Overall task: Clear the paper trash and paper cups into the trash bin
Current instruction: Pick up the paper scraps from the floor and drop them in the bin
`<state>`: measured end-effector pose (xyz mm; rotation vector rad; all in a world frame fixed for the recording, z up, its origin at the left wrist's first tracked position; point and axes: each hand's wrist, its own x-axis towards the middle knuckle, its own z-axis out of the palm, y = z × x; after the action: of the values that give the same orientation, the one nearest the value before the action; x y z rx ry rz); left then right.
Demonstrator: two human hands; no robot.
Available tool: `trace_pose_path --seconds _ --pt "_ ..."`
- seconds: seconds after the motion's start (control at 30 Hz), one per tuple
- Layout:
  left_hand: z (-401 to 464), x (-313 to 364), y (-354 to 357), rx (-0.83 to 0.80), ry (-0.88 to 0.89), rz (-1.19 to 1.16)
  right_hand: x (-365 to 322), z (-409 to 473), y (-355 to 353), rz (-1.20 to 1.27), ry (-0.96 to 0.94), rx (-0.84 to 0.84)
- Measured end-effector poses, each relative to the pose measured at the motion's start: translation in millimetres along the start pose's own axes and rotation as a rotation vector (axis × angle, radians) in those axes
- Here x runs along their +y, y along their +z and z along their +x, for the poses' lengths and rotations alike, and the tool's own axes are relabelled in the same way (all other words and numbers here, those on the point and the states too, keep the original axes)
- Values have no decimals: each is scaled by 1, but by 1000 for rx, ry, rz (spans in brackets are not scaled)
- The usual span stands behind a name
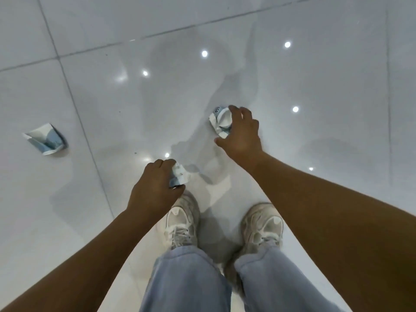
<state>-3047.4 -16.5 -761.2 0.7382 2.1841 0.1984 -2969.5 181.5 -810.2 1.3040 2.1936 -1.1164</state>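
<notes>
Head view, looking straight down at a glossy white tiled floor (315, 75) with ceiling lights mirrored in it.

Left hand (155, 188): near centre, just beyond the left shoe (182, 221). Fingers curled round a crumpled white-and-blue paper cup (180, 175); the paper pokes out on the hand's right side. Held, not resting on the floor as far as can be told.

Right hand (240, 134): farther out and to the right. Fingers spread and arched over a second crumpled paper cup (220, 121), fingertips at its far edge, thumb at its near edge. Cannot tell whether the grip has closed or whether the cup is off the floor.

Third cup, flattened cup (46, 139): lies alone on the floor at far left, well apart from both hands, blue print showing, open end toward the far left.

Right shoe (262, 224) beside the left one, both pale and worn. Light blue trouser legs (186, 278) at the near edge. Both forearms bare.
</notes>
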Motion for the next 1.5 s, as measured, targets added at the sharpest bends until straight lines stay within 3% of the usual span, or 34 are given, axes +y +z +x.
trace_pose_path --seconds 0.23,0.4,0.67,0.9,1.17,1.5 --pt "8 -34 29 -13 15 -114 8 22 46 -204 -130 143" --pt "-10 -34 6 -14 -45 -144 -1 -7 24 -154 -143 22" --pt "-121 22 -118 62 -145 -223 -102 -149 -79 -51 -92 -104" --pt "-240 94 -256 98 -191 -349 -220 -284 -189 4 -182 -165" --pt "-371 165 -356 350 -295 -421 -286 -393 -299 -127 -407 -212" --pt "-544 230 -331 660 -490 -709 -297 -525 -350 -365 -742 -375"
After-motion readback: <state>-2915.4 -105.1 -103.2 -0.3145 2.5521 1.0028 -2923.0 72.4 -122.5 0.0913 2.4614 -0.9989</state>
